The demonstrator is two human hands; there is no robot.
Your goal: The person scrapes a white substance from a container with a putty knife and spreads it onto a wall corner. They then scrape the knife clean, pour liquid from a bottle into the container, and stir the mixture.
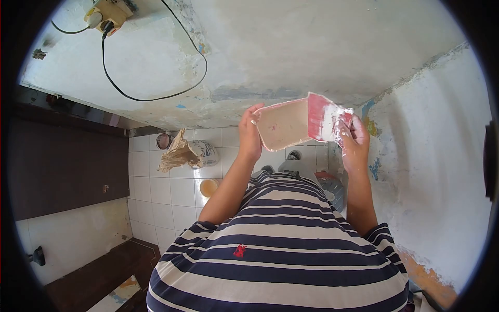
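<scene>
My left hand is wrapped round the left side of a shallow plastic tub, its inside coated with pale putty and its rim smeared white. In my right hand is a wide red putty scraper, gripped at its narrow end with thumb and fingers. White putty covers part of the scraper and dots the fingers of that hand. The scraper's broad edge overlaps the right end of the tub in this view. Both are held up in front of my striped shirt, close to the patched wall.
Below left, a torn brown paper bag leans by a white bucket on the tiled floor, near a tan-filled cup. A black cord loops from a socket block. A dark panel stands left; another wall rises right.
</scene>
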